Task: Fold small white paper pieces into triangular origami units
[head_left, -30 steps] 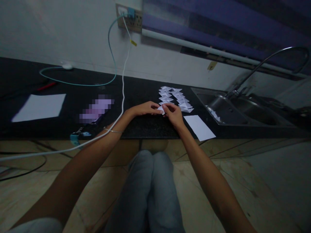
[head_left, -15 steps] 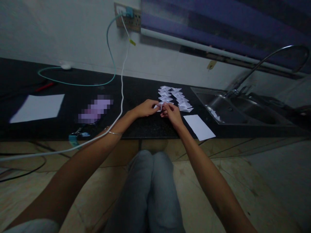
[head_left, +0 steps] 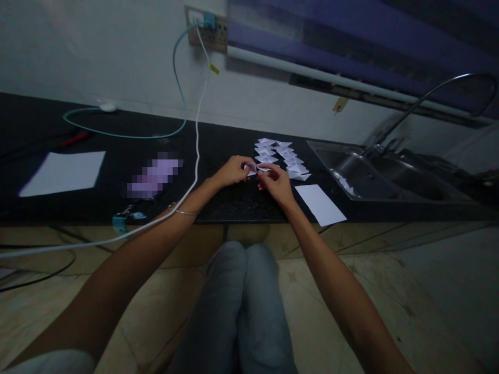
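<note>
Between my two hands is a small folded piece of white paper [head_left: 251,168], held just above the dark counter. My left hand [head_left: 235,171] pinches its left side between thumb and fingers. The fingers of my right hand [head_left: 276,182] are closed at its right edge. Right behind it stand two rows of folded paper boats [head_left: 286,155], several in each row; my right hand partly covers the nearest ones. A flat white sheet [head_left: 320,204] lies to the right of my right hand, at the counter's front.
A larger white sheet [head_left: 64,173] and a blurred-out purple item [head_left: 156,176] lie on the left. A white cable [head_left: 197,140] hangs from the wall outlet [head_left: 210,34] and crosses over my left forearm. To the right is a metal sink [head_left: 358,174] with paper scraps and a curved faucet [head_left: 413,101].
The folded paper has turned and lifted slightly, showing an opened flat face. My left fingers have shifted up a little, and my right fingers have moved to the paper's right edge.
</note>
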The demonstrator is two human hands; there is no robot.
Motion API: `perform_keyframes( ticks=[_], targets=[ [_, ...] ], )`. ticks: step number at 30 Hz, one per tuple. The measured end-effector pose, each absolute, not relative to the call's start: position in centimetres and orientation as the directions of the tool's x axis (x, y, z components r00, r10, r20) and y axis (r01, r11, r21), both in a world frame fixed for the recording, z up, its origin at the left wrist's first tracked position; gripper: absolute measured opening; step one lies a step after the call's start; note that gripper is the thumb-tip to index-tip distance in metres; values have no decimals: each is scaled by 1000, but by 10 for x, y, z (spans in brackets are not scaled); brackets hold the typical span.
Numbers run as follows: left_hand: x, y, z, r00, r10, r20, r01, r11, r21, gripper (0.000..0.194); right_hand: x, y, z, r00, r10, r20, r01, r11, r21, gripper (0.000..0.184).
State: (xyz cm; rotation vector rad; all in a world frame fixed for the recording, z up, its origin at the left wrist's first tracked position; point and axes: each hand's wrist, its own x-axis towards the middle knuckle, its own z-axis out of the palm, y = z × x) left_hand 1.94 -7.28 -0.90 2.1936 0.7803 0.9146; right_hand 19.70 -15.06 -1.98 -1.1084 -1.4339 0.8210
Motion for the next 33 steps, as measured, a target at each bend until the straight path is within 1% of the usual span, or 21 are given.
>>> perform_keyframes(
  ticks=[4,10,15,19,22,24,26,29,31,33],
  targets=[
    [19,-70,-12,588,685,429,255,-661,706,23,194,-153,-19,-49,933,357,198,360,-912,38],
    [19,-70,-11,602,654,458,213,-684,698,22,197,-149,-24,-89,921,380,238,390,-890,43],
    [19,-72,-7,573,666,477,250,-697,672,24,196,-146,-29,-23,937,348,227,344,-911,48],
    [20,-72,-8,548,687,477,232,-673,702,28,197,-145,-32,-39,941,337,204,338,-919,53],
    [22,-75,-8,542,728,420,223,-607,763,35,199,-146,-31,-62,926,373,241,376,-895,50],
    [22,-77,-7,564,745,357,216,-550,807,32,201,-148,-28,-74,915,397,269,402,-875,45],
    [21,-77,-4,616,730,297,185,-501,846,28,201,-150,-26,-67,903,425,290,425,-858,40],
    [18,-74,-2,695,686,212,101,-386,917,31,201,-153,-23,4,887,462,302,440,-846,33],
    [16,-70,-2,734,657,171,46,-300,953,37,201,-153,-23,62,882,467,309,428,-849,32],
    [15,-69,-3,766,625,152,38,-281,959,54,200,-154,-23,98,861,500,356,439,-825,31]
  ],
)
